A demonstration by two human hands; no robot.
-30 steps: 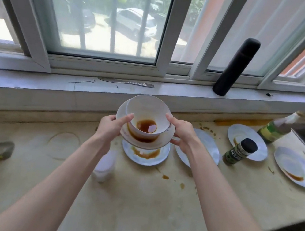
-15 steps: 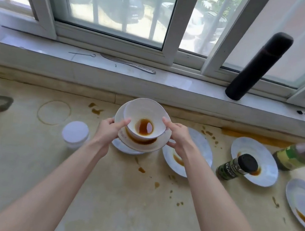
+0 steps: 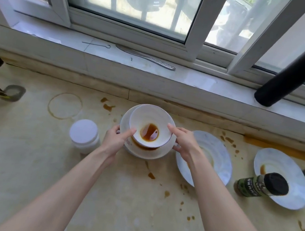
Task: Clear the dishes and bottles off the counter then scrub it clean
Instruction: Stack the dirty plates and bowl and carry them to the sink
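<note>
Left hand (image 3: 115, 139) and right hand (image 3: 184, 142) are gripping the plate (image 3: 153, 154) carrying a sauce-stained bowl (image 3: 147, 116). White jar (image 3: 84, 134) is sitting left of the bowl.

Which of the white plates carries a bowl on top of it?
The plate gripped by the left hand and right hand: a bowl with brown liquid stands on it. The plates to its right carry no bowl.

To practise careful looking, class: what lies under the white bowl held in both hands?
The bowl sits on a white plate, with brown sauce pooled round its base. The plate's centre, and whatever lies beneath it, is covered.
</note>
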